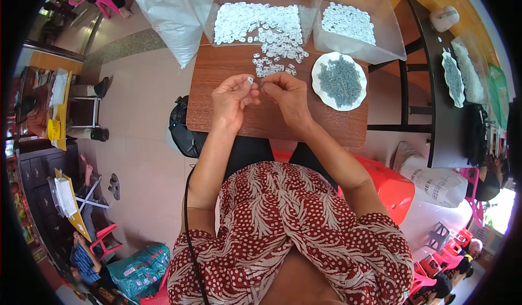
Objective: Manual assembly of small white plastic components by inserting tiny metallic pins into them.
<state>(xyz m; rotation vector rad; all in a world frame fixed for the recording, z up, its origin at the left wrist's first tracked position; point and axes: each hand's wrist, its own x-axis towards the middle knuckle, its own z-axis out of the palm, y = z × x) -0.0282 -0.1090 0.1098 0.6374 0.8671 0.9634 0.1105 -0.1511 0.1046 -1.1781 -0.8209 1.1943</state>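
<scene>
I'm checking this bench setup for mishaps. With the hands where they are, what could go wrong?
1. The left hand pinches a tiny white piece above the table; it could slip and drop off.
2. The right hand works close to the loose white pieces spilled from the clear tray; a nudge may scatter them.
3. The plate of grey pins sits near the table edge.

matt brown wooden table [228,71], clear glossy plastic tubs [380,11], grey metal screws [341,80].
</scene>
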